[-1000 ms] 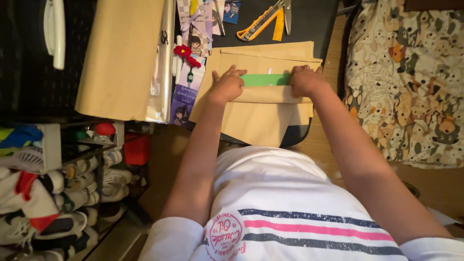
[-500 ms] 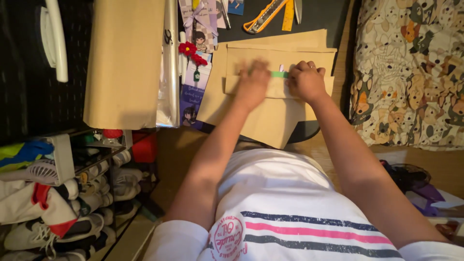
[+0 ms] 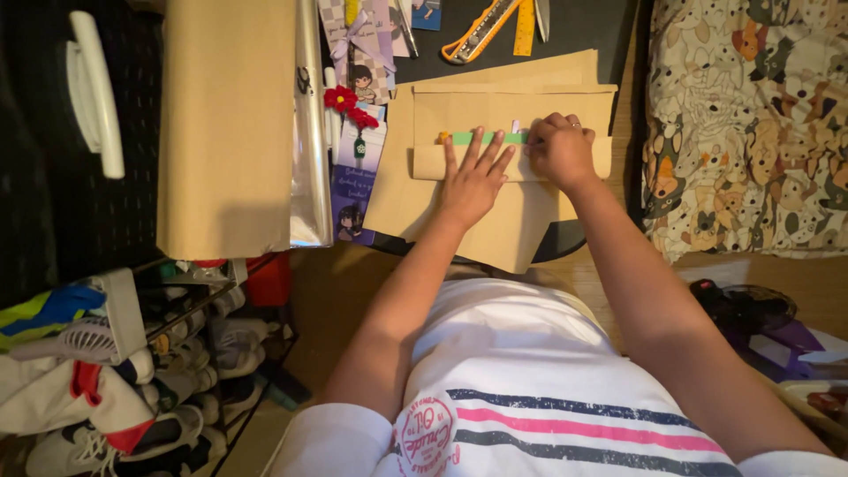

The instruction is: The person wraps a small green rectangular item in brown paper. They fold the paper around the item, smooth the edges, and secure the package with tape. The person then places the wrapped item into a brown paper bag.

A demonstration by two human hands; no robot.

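A sheet of brown kraft paper [image 3: 495,225] lies on a dark table, its near part folded up over a flat green item [image 3: 481,138] of which only a thin strip shows. My left hand [image 3: 473,177] lies flat with fingers spread on the folded flap, pressing it down. My right hand [image 3: 558,150], a ring on one finger, is curled with its fingertips pinching the flap's upper edge just to the right. Both forearms reach out over my white striped shirt.
A roll of brown paper [image 3: 225,124] and a clear film roll [image 3: 309,132] lie at the left. Illustrated bookmarks with a red flower [image 3: 353,132] sit beside them. A yellow utility knife [image 3: 481,31] and ruler lie at the top. Patterned fabric [image 3: 751,124] is at right, shoes [image 3: 115,389] lower left.
My left hand has slid from the flap's left end toward the middle and spread flat. The flap now covers more of the green item. The view has shifted slightly.
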